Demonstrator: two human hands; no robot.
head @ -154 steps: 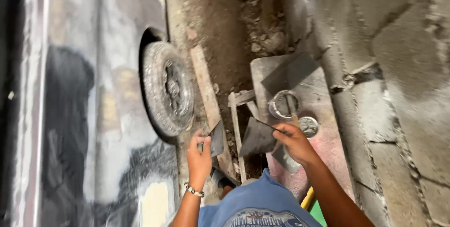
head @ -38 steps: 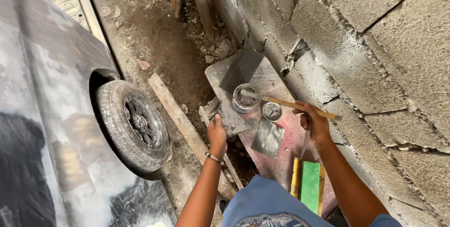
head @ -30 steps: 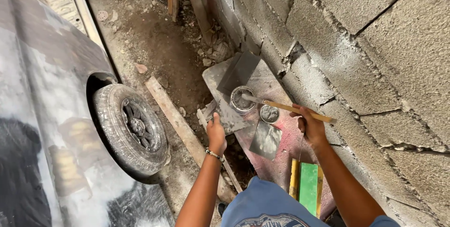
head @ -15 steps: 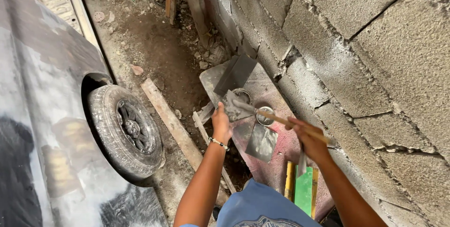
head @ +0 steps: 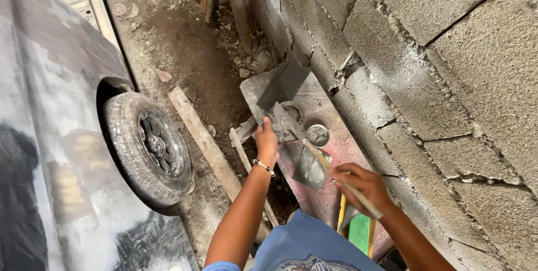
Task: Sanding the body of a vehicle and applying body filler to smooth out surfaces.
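Over the board's [head: 336, 136] near edge, our left hand [head: 267, 143] grips a scraper [head: 284, 124]; right hand [head: 358, 184] clasps a stick [head: 336, 173], now withdrawn from the can [head: 292, 110].

An informal car body repair yard, set in a narrow gap beside a building. A car body [head: 39, 108], sanded and patched with grey filler, stands on a tyre [head: 148, 150] over a dirt floor [head: 179, 52] strewn with rubble and planks [head: 204, 148]. A bare block wall [head: 448, 64] flanks a filler-smeared board [head: 330, 136] serving as a bench.
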